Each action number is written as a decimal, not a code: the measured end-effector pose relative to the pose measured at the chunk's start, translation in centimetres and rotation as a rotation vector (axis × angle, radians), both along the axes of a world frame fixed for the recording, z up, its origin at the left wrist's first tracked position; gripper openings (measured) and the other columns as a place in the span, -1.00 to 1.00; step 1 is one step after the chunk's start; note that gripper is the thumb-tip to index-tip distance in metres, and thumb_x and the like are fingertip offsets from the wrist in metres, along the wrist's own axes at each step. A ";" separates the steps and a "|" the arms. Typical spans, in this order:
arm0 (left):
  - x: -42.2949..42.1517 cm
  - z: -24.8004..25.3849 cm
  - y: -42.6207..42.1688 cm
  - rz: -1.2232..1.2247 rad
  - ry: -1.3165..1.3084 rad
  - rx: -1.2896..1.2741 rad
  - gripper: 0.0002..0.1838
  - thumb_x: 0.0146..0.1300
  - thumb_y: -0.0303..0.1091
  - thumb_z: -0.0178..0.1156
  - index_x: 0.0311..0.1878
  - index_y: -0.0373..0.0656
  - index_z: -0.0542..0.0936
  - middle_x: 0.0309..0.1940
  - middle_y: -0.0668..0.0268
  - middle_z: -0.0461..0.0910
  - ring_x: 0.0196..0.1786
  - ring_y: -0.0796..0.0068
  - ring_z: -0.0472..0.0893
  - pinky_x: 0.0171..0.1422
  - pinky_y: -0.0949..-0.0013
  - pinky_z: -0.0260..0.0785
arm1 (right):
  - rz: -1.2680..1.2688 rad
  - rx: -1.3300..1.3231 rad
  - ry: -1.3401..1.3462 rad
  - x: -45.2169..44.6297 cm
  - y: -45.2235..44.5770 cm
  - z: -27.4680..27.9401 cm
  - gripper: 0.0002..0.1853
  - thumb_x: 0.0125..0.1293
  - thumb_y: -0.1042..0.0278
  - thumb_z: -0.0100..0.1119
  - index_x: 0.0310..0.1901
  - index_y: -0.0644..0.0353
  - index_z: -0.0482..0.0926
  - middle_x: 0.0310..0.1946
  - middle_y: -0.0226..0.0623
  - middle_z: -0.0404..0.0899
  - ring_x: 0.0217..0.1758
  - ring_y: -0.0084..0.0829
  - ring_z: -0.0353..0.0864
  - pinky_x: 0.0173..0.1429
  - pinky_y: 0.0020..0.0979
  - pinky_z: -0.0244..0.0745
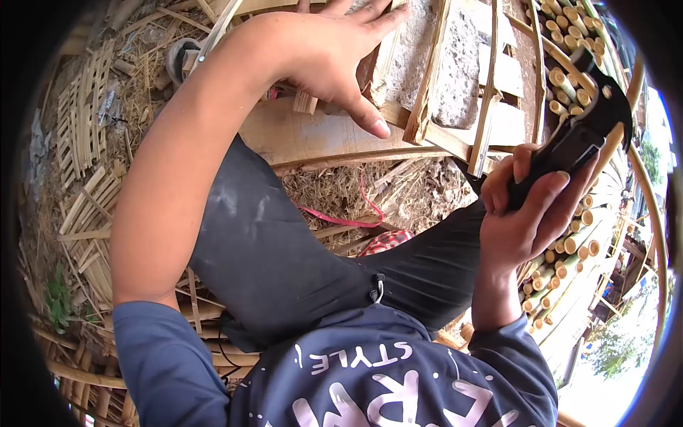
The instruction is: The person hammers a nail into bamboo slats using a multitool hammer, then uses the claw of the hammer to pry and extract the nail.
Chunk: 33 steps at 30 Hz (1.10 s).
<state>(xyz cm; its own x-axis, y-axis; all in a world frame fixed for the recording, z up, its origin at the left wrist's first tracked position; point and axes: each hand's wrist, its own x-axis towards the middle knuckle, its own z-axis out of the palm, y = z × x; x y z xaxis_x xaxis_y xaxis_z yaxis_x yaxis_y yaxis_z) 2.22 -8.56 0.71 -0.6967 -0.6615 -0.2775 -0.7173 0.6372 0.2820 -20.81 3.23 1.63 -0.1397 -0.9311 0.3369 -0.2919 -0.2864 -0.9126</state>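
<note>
Head cam, only feed I've got. Right hand (pixel 523 224): fingers wrapped around a black tool (pixel 578 149), thumb along its body. Tool is raised on the right, curved head pointing up and away from the wearer, bamboo stack (pixel 569 263) behind it. I see it clear of the slats (pixel 432 71), just right of them.

Left hand (pixel 324 60): fingers spread wide, thumb out, empty as far as I can see. It's at the left end of the slats; fingertips run off near the top edge, and I can't tell if the palm bears on anything. Slats run side by side, rough grey material (pixel 459 67) showing between them, board (pixel 306 135) on the near side.

Pink strap (pixel 341 222) lies on the litter between the wearer's legs (pixel 263 235). Bamboo strips (pixel 82 121) at far left.
</note>
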 end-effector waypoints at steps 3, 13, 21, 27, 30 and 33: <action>-0.4 1.7 -1.1 0.013 -0.043 0.174 0.66 -0.08 0.65 0.36 0.66 -0.36 -0.38 0.69 -0.26 -0.38 0.73 -0.13 -0.52 0.73 -0.19 -0.14 | 0.086 0.073 0.100 -1.4 -0.4 0.4 -0.27 0.72 -0.02 -0.20 0.68 0.20 -0.14 -0.49 -0.39 0.44 -0.66 -0.71 0.23 -0.58 -0.60 0.11; -0.3 -3.1 -2.3 -0.006 0.104 -0.029 0.73 -0.18 0.73 0.34 0.66 -0.38 -0.38 0.68 -0.28 -0.39 0.73 -0.11 -0.49 0.70 -0.14 0.02 | 0.281 0.224 0.531 -2.3 0.5 -1.7 -0.40 0.66 0.29 -0.01 0.63 0.20 0.16 -0.35 -0.42 0.62 -0.56 -0.77 0.30 -0.47 -0.65 0.21; -0.5 -1.6 -1.1 -0.006 0.122 -0.020 0.72 -0.17 0.75 0.31 0.66 -0.38 -0.35 0.68 -0.29 -0.39 0.72 -0.17 -0.51 0.72 -0.22 -0.11 | 0.102 0.310 0.322 -1.6 0.7 -1.9 -0.42 0.71 0.03 -0.11 0.64 0.00 0.21 -0.25 -0.48 0.63 -0.52 -0.85 0.28 -0.45 -0.74 0.18; -0.3 -3.5 -1.2 0.035 0.067 -0.323 0.70 -0.15 0.72 0.32 0.67 -0.30 -0.39 0.69 -0.23 -0.41 0.73 -0.15 -0.48 0.70 -0.29 -0.11 | 0.157 0.126 0.266 -1.7 0.0 -1.6 -0.35 0.73 -0.03 -0.23 0.65 0.19 0.10 -0.45 -0.37 0.51 -0.64 -0.75 0.29 -0.55 -0.68 0.18; 0.2 -2.0 -1.1 0.015 0.068 -0.044 0.70 -0.15 0.72 0.33 0.67 -0.31 -0.38 0.69 -0.23 -0.40 0.73 -0.14 -0.48 0.70 -0.29 -0.09 | 0.033 0.051 0.107 -0.4 0.2 -1.8 -0.35 0.73 -0.04 -0.23 0.65 0.18 0.08 -0.48 -0.35 0.51 -0.65 -0.73 0.32 -0.58 -0.65 0.21; -0.2 2.5 0.1 0.067 0.060 0.164 0.70 -0.16 0.72 0.34 0.67 -0.31 -0.37 0.69 -0.23 -0.40 0.73 -0.12 -0.47 0.69 -0.29 -0.06 | 0.211 0.210 0.452 -1.3 0.1 -0.9 -0.43 0.72 0.20 -0.17 0.65 0.14 0.13 -0.35 -0.33 0.62 -0.63 -0.76 0.35 -0.53 -0.70 0.25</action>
